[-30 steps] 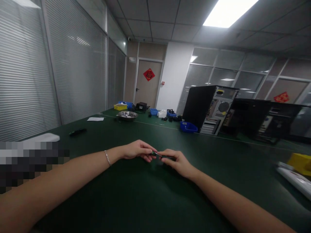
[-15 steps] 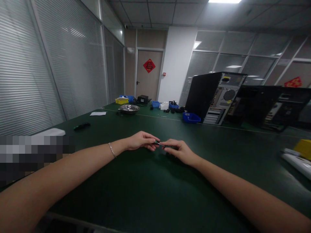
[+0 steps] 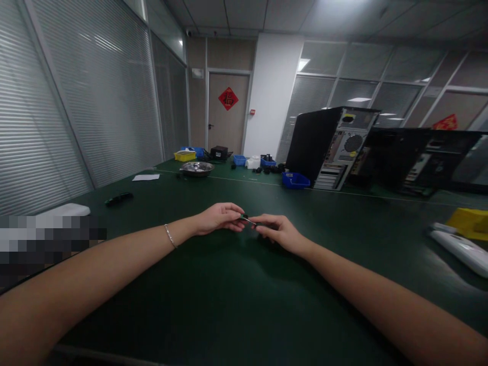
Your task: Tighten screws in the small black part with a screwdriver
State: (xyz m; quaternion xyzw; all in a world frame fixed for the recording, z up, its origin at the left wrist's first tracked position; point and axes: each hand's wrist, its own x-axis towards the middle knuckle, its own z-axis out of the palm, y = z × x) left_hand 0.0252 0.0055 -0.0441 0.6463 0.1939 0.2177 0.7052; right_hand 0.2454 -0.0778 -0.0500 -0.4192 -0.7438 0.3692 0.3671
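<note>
Over the dark green table (image 3: 229, 300), my left hand (image 3: 218, 218) pinches a small dark piece (image 3: 244, 217) with a hint of green between thumb and fingers. My right hand (image 3: 281, 234) is closed on a thin tool with a narrow metal shaft (image 3: 250, 221), whose tip meets or nearly meets the small piece. The tool's grip end is hidden by my right fingers, so its exact kind does not show. Both hands are close together, a little above the tabletop.
A dark object (image 3: 119, 199) and a white paper (image 3: 146, 177) lie left. Behind are a metal bowl (image 3: 196, 170), a blue bin (image 3: 295, 181) and a computer tower (image 3: 331, 150). At right, a white device (image 3: 459, 249) lies beside a yellow bin (image 3: 470, 222).
The view has shifted slightly, so the room sits further left and up. My hands keep their hold, and the right one has tilted a little, with more of the metal shaft's end showing.
</note>
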